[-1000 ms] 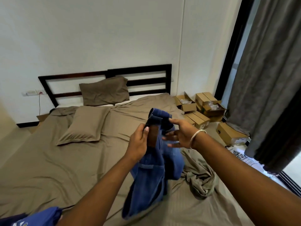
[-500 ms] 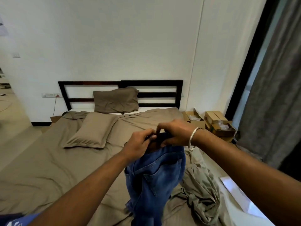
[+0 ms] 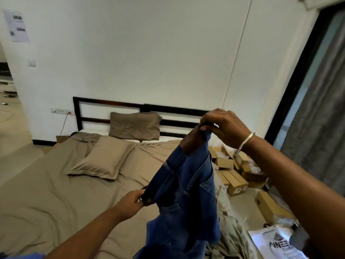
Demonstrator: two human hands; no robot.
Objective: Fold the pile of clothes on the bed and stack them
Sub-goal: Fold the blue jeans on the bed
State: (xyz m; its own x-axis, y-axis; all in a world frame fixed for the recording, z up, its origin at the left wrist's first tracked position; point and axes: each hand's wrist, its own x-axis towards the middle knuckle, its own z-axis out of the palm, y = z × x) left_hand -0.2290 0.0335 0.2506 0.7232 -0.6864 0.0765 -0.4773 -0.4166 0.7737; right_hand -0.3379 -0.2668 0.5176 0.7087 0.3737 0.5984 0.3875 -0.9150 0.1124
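A pair of blue jeans hangs in the air above the bed, its waistband stretched slantwise. My right hand, with a metal bangle on the wrist, pinches the upper end of the waistband up high. My left hand grips the lower end of the waistband further down. The legs hang down out of the frame's bottom. A crumpled olive-grey garment lies on the bed under and to the right of the jeans. A bit of blue cloth shows at the bottom left corner.
Two brown pillows lie near the dark headboard. Several cardboard boxes stand on the floor right of the bed. A white printed bag lies at the lower right. A grey curtain hangs at the right.
My hands, close together on the waistband before, have moved apart: the right went up and right, the left down. The jeans' waistband is now stretched out between them.
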